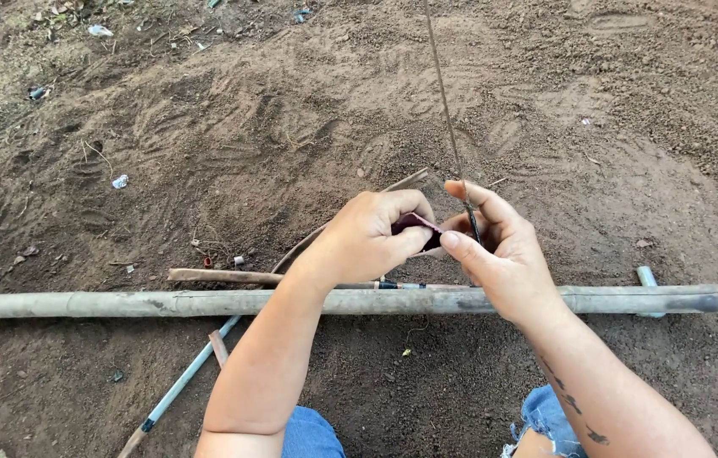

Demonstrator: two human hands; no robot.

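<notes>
small white wrapper scrap [120, 181] on soil, left.

Soft, even daylight is falling on the soil [308, 127], casting only faint shadows; edges are bending slightly, focus staying sharp.

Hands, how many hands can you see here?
2. The left hand pinches a dark purple strip, and the right hand holds a thin upright stem. Both are above the long bamboo pole lying on the soil. No others show.
</notes>
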